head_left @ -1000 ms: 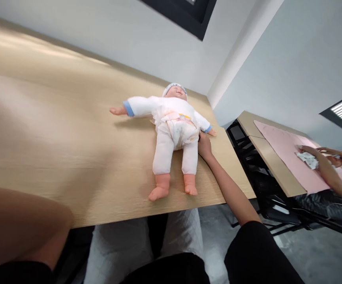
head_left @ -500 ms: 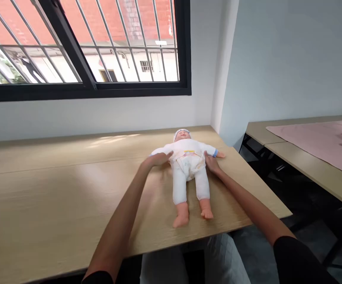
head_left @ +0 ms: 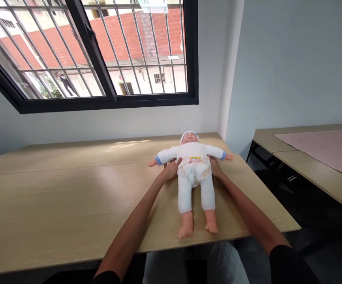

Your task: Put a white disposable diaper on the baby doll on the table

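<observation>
A baby doll point(head_left: 193, 150) in a white outfit with blue cuffs and a white cap lies on its back on the wooden table point(head_left: 70, 205), its bare feet towards me. Around its hips is a white diaper point(head_left: 195, 172) with a yellow strip at the waist. My left hand point(head_left: 172, 169) grips the doll's waist from the left, thumb on top at the diaper's edge. On the other side, my right hand point(head_left: 215, 167) holds the waist too. The fingers of both hands are partly hidden beside and under the doll.
A barred window point(head_left: 108, 55) with a dark frame is in the wall behind the table. To the right, across a gap, stands another table point(head_left: 313, 177) with a pink cloth point(head_left: 325, 148) on it. The table's front edge runs just before my lap.
My left hand has moved in against the doll's waist, and the doll's left-side arm now shows fully. The right hand stays at the waist. The view has shifted up and left.
</observation>
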The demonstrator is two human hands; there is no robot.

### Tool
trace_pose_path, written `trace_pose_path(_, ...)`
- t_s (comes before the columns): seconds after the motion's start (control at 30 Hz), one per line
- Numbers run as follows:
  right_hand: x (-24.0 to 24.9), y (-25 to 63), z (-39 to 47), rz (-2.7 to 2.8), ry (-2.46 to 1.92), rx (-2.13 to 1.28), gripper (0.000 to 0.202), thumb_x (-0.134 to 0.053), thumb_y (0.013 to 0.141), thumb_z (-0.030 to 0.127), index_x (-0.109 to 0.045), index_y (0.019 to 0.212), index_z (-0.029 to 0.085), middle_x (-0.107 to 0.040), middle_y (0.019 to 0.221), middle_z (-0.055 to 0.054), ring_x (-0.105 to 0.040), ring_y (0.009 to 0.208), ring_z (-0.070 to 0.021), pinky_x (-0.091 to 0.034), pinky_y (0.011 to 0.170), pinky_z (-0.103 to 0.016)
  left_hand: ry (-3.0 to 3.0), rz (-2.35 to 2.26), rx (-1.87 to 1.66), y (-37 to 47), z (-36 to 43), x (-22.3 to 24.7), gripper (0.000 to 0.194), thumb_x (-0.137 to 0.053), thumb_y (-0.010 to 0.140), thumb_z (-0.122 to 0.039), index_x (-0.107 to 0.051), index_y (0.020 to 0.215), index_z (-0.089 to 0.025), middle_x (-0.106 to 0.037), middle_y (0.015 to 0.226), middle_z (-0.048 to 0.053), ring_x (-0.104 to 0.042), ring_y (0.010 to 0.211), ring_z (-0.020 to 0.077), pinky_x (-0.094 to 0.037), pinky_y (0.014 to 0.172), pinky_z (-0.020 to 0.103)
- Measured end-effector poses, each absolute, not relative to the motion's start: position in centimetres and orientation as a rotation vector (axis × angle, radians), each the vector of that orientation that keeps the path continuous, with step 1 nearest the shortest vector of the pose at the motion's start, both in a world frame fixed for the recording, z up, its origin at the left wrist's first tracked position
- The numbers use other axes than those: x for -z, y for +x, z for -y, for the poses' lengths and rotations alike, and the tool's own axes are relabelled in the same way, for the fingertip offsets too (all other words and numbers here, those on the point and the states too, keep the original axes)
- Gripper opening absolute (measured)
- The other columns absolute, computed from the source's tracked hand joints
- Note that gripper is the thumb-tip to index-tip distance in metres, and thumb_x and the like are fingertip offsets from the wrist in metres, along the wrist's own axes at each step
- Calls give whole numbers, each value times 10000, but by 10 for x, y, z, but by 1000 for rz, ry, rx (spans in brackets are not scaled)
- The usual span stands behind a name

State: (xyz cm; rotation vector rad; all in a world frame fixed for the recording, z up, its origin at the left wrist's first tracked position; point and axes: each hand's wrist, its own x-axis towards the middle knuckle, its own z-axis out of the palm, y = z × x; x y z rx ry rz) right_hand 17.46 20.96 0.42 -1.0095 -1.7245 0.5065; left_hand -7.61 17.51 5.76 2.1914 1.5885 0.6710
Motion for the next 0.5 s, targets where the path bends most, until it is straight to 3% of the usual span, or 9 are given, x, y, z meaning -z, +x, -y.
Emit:
trace_pose_path(0.1, -30, 178, -193, 1651, -918, -481, 651, -322, 883, 672, -706, 1087, 187, -661, 1196, -136, -584, 1160, -310, -404, 1057, -451, 2271, -1577, -724, -73, -159, -81, 702, -100, 960, -530, -404, 1417, -92, -434, 1442, 210, -306, 1399, 353, -190, 1132, 558)
trace_pose_path(0.17, -53, 181, -175, 1605, -881, -459, 684, -271, 902, 678, -684, 1117, 177, -643, 1228, -125, -551, 1202, -293, -391, 1067, -451, 2309, -1511, -774, -73, -142, -100, 698, -111, 961, -535, -416, 1406, -93, -483, 1398, 206, -375, 1361, 333, -266, 1118, 517)
trace_pose_path(0.3, -93, 186, -120, 1567, -851, -433, 654, -376, 864, 712, -673, 1104, 181, -636, 1237, -105, -504, 1243, -285, -339, 1105, -435, 2292, -1357, -881, -78, -89, -133, 777, -78, 942, -599, -549, 1286, -85, -622, 1220, 180, -545, 1198, 300, -424, 1039, 426)
trace_pose_path(0.4, -101, 187, -69, 1471, -821, -671, 663, -377, 861, 720, -658, 1123, 179, -663, 1176, -102, -566, 1163, -285, -425, 1030, -424, 2262, -1303, -1056, -83, -36, -144, 897, 16, 910, -646, -598, 1257, -91, -623, 1234, 163, -494, 1267, 301, -380, 1092, 417)
trace_pose_path(0.5, -78, 186, -21, 1245, -874, -921, 734, -376, 815, 778, -661, 1126, 178, -683, 1138, -103, -562, 1188, -299, -459, 1005, -430, 2278, -1300, -1090, -86, 16, -133, 942, 0, 872, -717, -637, 1236, -128, -676, 1131, 148, -543, 1213, 306, -428, 1053, 418)
